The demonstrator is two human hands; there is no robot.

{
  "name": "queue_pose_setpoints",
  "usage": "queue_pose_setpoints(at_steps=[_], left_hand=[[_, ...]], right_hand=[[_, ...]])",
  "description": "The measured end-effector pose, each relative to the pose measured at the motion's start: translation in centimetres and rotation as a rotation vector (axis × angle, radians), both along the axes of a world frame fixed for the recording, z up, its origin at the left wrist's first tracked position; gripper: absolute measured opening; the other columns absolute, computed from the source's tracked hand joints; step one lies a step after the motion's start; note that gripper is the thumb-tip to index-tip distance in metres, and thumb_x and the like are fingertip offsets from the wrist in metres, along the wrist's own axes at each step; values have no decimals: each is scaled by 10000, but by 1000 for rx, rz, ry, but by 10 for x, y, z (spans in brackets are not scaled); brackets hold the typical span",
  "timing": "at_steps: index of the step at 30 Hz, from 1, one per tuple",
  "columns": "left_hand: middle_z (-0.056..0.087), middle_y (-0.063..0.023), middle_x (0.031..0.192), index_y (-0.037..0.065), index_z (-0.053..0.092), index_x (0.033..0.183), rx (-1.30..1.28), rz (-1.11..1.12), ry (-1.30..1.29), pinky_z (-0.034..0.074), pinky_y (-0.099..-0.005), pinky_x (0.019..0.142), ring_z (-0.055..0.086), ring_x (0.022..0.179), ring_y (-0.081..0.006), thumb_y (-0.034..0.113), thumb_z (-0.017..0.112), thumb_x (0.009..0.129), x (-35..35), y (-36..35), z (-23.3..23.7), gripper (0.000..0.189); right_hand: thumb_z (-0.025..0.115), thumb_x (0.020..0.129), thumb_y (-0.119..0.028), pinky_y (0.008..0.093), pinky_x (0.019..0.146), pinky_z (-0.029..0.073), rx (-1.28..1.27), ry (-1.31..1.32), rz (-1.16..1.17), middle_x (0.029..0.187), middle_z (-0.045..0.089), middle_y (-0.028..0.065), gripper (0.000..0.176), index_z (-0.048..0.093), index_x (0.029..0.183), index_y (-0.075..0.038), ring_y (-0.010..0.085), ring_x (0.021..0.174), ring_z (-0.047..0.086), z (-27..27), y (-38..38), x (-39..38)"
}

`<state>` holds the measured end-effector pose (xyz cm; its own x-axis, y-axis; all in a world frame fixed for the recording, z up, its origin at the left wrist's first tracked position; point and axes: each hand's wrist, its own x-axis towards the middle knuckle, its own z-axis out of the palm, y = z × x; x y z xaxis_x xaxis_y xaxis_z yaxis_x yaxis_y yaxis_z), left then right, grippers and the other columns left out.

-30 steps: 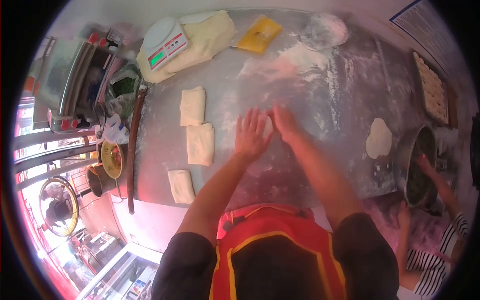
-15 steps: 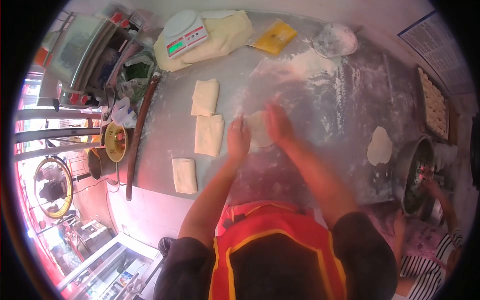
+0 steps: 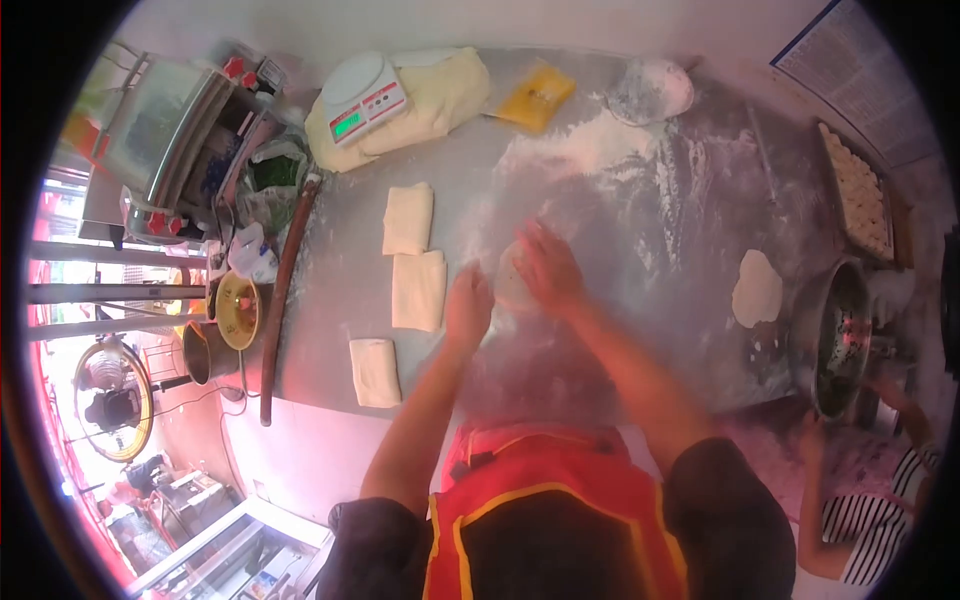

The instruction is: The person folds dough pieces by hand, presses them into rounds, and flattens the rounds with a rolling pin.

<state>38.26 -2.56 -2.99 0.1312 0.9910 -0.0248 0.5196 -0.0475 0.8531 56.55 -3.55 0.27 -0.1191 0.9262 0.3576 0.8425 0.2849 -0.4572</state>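
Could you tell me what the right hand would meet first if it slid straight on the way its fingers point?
Past the small round flattened dough piece under it, the right hand would cross bare floured steel table, then probably reach the big pale-yellow dough slab; depth is unclear.

Scale display [image 3: 347, 124] unreadable; wall poster [image 3: 868, 88] print too small to read.

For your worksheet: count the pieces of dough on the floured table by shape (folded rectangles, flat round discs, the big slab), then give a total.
Folded rectangular dough pieces: 3
Flat round dough discs: 2, one partly under the right hand
Large dough slab under the scale: 1
Total: 6
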Motion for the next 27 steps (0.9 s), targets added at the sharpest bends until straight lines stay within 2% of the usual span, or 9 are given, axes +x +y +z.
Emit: queue_pose_setpoints(at_steps=[2,6,12,15,17,19,22,25,27], left_hand=[[668,-126,932,-52,514,1263,-352,54,-1,497,-330,685,622,759,-193,98,561,876,2,-30,61,418],[656,-174,946,-57,555,1200,-250,93,-228,496,-354,698,623,812,-258,74,534,870,15,-40,1,355],[623,-226,899,-32,609,1013,-176,-1,51,474,-433,782,614,874,-386,100,529,837,22,-42,36,234],[628,-192,835,-26,624,968,8,-155,113,480,-406,740,625,810,-335,108,539,832,18,-27,19,209],[638,-116,794,-15,629,951,-287,-157,-73,467,-356,658,583,726,-207,135,533,891,16,-21,28,188],[629,-79,772,-8,631,1020,-329,-175,-24,458,-334,624,537,696,-155,137,520,917,11,-16,14,210],[647,-177,922,-18,594,1134,-474,-67,-107,486,-384,775,618,860,-268,124,520,891,7,-19,77,291],[588,-235,1116,-32,521,1233,269,-35,340,429,-441,931,554,1063,-348,117,531,910,-45,-8,54,356],[532,-258,1205,-39,488,1272,253,60,379,375,-463,993,489,1148,-383,123,552,907,-72,-3,58,405]], right_hand=[[557,898,-233,508,1027,342,-64,42,86,1304,488,214,508,423,1339,-20,393,1208,460,2,-8,-3],[579,868,-240,504,1015,347,-31,54,-136,1278,496,217,524,435,1319,-16,391,1176,473,-16,-44,-12],[566,853,-294,513,1013,338,-76,-113,-138,1278,508,199,514,489,1273,-10,364,1189,473,0,-57,-28],[542,864,-368,529,1031,316,-62,-247,-98,1310,504,179,544,502,1290,-32,350,1208,469,-21,-57,-26],[560,846,-383,550,1040,300,-221,-196,-80,1324,494,173,549,514,1287,-58,354,1221,456,-18,-47,-26],[604,819,-366,555,1047,293,-239,-144,-80,1345,473,167,563,507,1290,-72,363,1244,428,-9,-53,-19],[662,781,-330,551,1050,291,-68,-28,-125,1357,451,160,597,492,1293,-76,370,1271,391,3,-66,-30],[698,752,-277,553,1045,302,-83,23,-44,1339,452,154,611,484,1286,-73,367,1270,384,8,-67,-24],[705,742,-241,558,1036,314,-14,44,-11,1302,476,148,591,494,1268,-75,361,1246,409,-3,-73,-14]])
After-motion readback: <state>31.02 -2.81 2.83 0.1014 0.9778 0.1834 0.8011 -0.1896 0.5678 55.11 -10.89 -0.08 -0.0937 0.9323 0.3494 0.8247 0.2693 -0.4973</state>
